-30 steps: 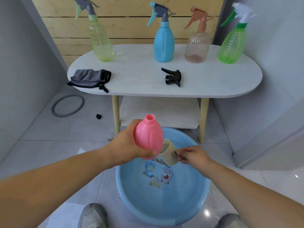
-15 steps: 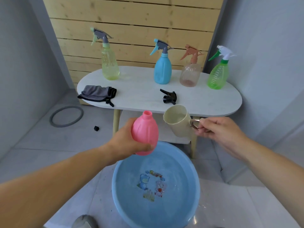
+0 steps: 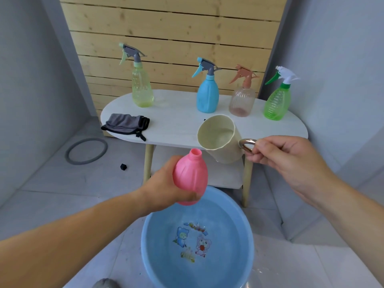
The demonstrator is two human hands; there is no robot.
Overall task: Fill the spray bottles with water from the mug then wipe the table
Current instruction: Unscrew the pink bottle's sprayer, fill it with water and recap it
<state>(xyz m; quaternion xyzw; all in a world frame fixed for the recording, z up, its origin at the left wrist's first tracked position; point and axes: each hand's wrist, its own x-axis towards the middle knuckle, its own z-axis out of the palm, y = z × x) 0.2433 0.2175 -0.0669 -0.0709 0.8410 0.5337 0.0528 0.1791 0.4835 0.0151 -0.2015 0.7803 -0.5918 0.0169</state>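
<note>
Against a slatted wall, four capped bottles (image 3: 207,98) and a cloth (image 3: 125,124) are borne on the desk (image 3: 178,129). Nearer, an uncapped pink bottle (image 3: 190,177) is clasped by the left grip (image 3: 164,190) over the basin (image 3: 144,244), presumably so spills are caught. The mug (image 3: 217,140), pinched by its handle in the right grip (image 3: 291,161), is tilted just right of the neck; open room is left around both.

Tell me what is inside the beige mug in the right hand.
The mug, tilted toward the pink bottle, holds what looks like clear water against its lower wall. Its depth cannot be told.
</note>
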